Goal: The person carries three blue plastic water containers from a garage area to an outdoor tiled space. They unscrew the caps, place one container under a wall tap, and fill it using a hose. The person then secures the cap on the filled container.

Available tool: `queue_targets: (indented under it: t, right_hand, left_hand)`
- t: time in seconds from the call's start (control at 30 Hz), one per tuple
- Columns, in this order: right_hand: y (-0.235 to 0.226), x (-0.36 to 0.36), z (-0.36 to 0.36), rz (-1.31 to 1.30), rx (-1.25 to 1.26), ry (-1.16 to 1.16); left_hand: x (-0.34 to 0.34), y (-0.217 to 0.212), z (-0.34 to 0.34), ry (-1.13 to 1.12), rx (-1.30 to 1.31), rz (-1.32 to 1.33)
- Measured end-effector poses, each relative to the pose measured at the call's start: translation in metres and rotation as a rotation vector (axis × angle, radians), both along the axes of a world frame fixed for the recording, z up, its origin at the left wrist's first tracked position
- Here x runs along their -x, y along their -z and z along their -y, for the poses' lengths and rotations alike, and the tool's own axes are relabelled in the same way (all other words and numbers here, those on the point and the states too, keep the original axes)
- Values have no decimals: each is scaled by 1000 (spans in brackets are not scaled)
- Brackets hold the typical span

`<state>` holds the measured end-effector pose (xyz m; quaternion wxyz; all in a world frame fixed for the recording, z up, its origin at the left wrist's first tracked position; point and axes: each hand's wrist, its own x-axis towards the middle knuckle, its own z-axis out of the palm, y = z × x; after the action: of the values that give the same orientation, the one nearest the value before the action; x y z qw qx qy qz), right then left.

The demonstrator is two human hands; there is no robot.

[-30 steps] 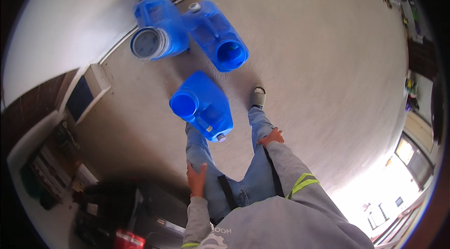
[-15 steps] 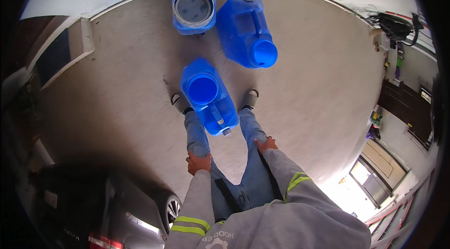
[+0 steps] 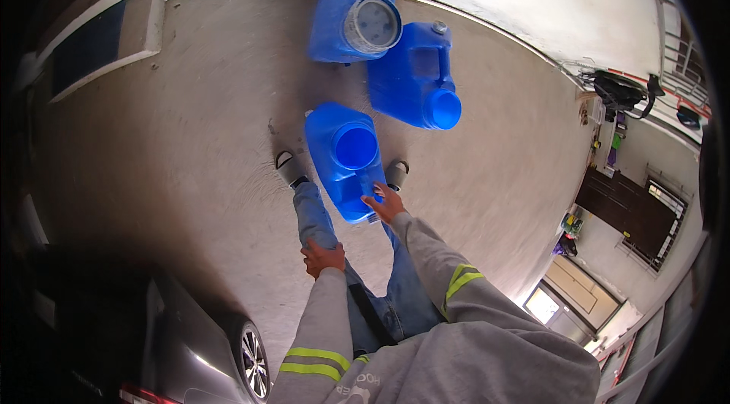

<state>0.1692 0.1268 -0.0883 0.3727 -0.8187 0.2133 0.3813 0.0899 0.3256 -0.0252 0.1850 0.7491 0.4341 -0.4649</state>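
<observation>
While the blue jug (image 3: 346, 161) stands on the concrete floor (image 3: 190, 145) between the shoes, its near end is touched by the open right hand (image 3: 385, 203); nothing is held by the open left hand (image 3: 323, 258).

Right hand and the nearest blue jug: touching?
Touching. The head view shows the right hand with its fingers laid on the lower edge of the nearest blue jug, no gap between them.

A person stands on a concrete floor (image 3: 190, 138) between three blue jugs. The right hand (image 3: 385, 202) touches the nearest blue jug (image 3: 346, 157), its fingers spread, just ahead of the shoes. The left hand (image 3: 323, 258) hangs free by the thigh. A grey car (image 3: 198, 335) sits lower left.
</observation>
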Motion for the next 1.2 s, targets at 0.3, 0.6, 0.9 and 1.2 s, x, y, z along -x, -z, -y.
queue_targets:
  t: [0.3,0.6,0.9,1.2]
  right_hand:
    - [54,-39,-22,-249,-271,291]
    - [48,-57,-27,-357,-273,235]
    - [44,-53,-30,-382,-461,393]
    - [54,-50,-35,-567,-337,483]
  left_hand:
    - [4,2,-7,-6,-6,45]
    - [-16,-2,-9,-50,5,69]
    - [-23,-6,15,-94,-43,42]
    - [-37,-7,15,-53,-107,48]
